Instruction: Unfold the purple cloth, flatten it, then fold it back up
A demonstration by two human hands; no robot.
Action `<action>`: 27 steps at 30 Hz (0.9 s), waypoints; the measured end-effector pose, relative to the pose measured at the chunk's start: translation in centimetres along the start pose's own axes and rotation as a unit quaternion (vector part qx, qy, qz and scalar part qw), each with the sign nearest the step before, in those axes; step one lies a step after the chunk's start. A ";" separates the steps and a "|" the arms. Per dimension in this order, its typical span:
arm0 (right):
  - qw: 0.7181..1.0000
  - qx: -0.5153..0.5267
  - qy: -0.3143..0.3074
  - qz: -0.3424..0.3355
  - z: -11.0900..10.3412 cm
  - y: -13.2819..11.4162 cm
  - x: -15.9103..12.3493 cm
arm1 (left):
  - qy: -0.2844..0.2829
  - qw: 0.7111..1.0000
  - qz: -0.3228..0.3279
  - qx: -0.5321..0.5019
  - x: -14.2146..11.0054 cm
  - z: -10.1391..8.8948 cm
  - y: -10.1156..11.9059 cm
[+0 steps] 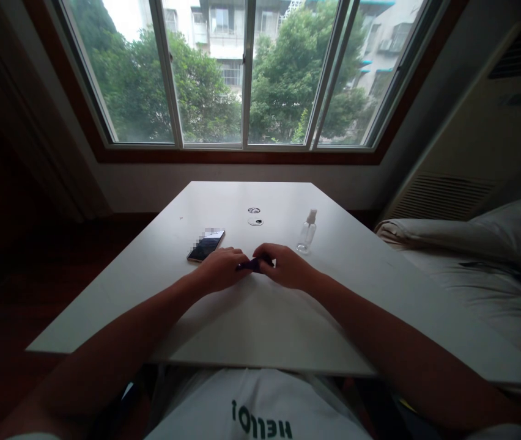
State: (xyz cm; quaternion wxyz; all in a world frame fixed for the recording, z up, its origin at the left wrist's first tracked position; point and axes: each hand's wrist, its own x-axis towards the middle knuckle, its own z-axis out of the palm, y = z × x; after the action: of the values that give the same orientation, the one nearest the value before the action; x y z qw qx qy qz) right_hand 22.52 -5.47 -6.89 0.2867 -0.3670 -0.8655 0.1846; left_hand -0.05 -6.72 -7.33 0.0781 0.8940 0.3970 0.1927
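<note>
A small dark purple piece (255, 265), its kind unclear and perhaps cloth, is held low over the white table (251, 330). My left hand (224, 267) grips its left end, fingers bent round it. At the other end, my right hand (283, 264) has its thumb and fingers closed on the same piece. Just beyond my left hand lies a smartphone (206, 245), screen up and partly blurred out. A clear spray bottle (306, 233) stands upright behind my right hand, apart from it.
Two flat round pieces, one (254, 210) behind the other (255, 222), lie toward the table's far end. A window (246, 79) fills the wall ahead. To the right are pale bedding (462, 269) and a large appliance with vents (453, 189).
</note>
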 end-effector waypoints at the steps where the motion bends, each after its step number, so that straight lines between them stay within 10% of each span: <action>1: 0.999 0.028 0.016 0.012 0.1 0.1 0.1 | 0.002 1.000 -0.007 -0.029 0.0 0.1 0.1; 9: 0.974 0.102 0.199 0.043 0.5 1.0 0.6 | -0.047 0.931 -0.120 -0.342 0.3 0.6 0.1; 17: 0.983 0.181 -0.002 0.030 0.8 0.2 0.1 | -0.030 0.896 -0.124 -0.424 0.4 0.6 -0.8; 27: 0.968 0.236 0.001 0.091 0.9 1.4 0.5 | -0.017 0.947 -0.110 -0.301 0.3 1.4 -2.1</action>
State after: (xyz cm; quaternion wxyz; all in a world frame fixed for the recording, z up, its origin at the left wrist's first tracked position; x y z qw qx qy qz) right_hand 22.38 -4.30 -8.17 0.3476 -0.3663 -0.7603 0.4086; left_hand -0.73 -5.00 -9.12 0.3712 0.7827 0.4151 0.2780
